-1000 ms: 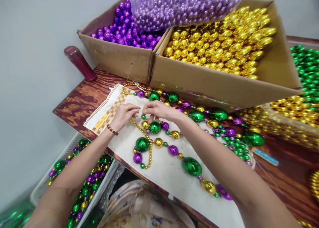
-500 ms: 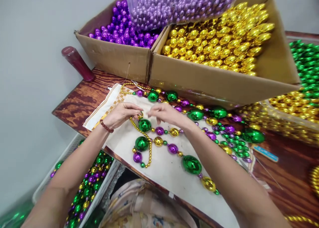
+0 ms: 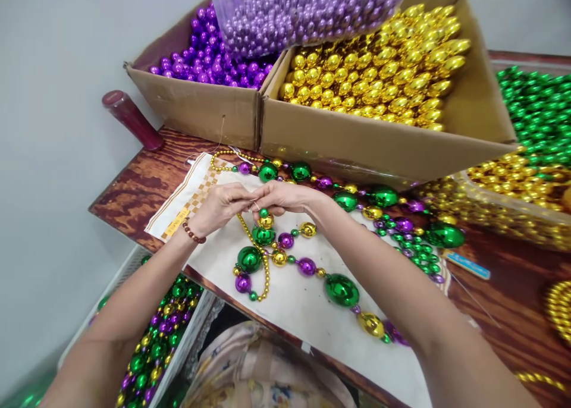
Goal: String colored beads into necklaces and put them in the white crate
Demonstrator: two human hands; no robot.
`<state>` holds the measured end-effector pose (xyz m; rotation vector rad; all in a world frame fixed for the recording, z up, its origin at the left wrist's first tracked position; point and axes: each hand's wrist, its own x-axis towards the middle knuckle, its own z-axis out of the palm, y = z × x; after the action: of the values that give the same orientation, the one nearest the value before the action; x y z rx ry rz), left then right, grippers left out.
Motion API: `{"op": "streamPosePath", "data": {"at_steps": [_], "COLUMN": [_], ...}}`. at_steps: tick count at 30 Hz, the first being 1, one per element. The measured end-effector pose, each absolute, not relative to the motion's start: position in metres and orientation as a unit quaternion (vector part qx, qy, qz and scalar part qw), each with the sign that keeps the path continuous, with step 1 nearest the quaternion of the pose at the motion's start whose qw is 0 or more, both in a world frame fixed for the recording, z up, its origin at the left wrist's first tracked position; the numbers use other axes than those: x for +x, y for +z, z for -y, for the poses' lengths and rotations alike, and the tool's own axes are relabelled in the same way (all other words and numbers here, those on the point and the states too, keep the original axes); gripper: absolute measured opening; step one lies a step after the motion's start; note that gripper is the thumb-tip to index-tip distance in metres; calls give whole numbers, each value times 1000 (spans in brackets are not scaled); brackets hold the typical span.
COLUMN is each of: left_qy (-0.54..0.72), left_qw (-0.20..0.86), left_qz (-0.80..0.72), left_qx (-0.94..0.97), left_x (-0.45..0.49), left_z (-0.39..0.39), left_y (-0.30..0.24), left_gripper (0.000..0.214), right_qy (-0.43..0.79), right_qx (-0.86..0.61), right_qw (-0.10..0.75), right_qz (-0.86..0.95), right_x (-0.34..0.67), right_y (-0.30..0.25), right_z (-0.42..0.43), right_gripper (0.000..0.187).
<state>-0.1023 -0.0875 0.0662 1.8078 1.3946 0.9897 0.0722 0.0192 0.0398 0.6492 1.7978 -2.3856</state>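
My left hand point(image 3: 217, 207) and my right hand point(image 3: 281, 195) meet fingertip to fingertip above a white cloth point(image 3: 294, 295). Both pinch the end of a bead strand point(image 3: 285, 256) made of green, gold and purple balls. A small green bead and a gold bead point(image 3: 266, 220) hang just below the pinch. A thin thread runs between the fingers. The strand lies on across the cloth toward the near right, past a large green ball point(image 3: 341, 289). A fine gold bead chain point(image 3: 256, 241) also trails down from my left hand.
Cardboard boxes of purple beads point(image 3: 200, 102) and gold beads point(image 3: 383, 140) stand at the back, a bag of lilac beads point(image 3: 303, 9) on top. Green beads point(image 3: 539, 107) and gold beads point(image 3: 513, 182) lie right. A maroon cylinder point(image 3: 129, 119) stands left. A white bin of strands point(image 3: 165, 336) sits below the table edge.
My right hand has closed back onto the strand end, joining the left hand's pinch. The top beads of the strand have lifted and shifted slightly left.
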Motion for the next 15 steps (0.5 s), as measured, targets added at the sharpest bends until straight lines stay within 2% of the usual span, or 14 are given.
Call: {"op": "streamPosePath", "data": {"at_steps": [4, 7, 12, 15], "left_qy": [428, 487, 589, 645], "left_qw": [334, 396, 514, 567], "left_qz": [-537, -547, -511, -444], "left_qx": [646, 554, 357, 256], "left_x": [-102, -102, -99, -98], "left_z": [87, 85, 83, 82], "left_y": [55, 45, 29, 26], "left_gripper": [15, 12, 27, 22], "right_qy": [-762, -735, -674, -631], "right_qx": [243, 270, 318, 308], "right_qw": [23, -45, -153, -170], "right_qz": [-600, -620, -649, -691], "right_x": [69, 71, 74, 79], "right_y": [37, 37, 36, 36], "right_z": [-16, -11, -2, 2], "right_gripper": [17, 14, 11, 11]}}
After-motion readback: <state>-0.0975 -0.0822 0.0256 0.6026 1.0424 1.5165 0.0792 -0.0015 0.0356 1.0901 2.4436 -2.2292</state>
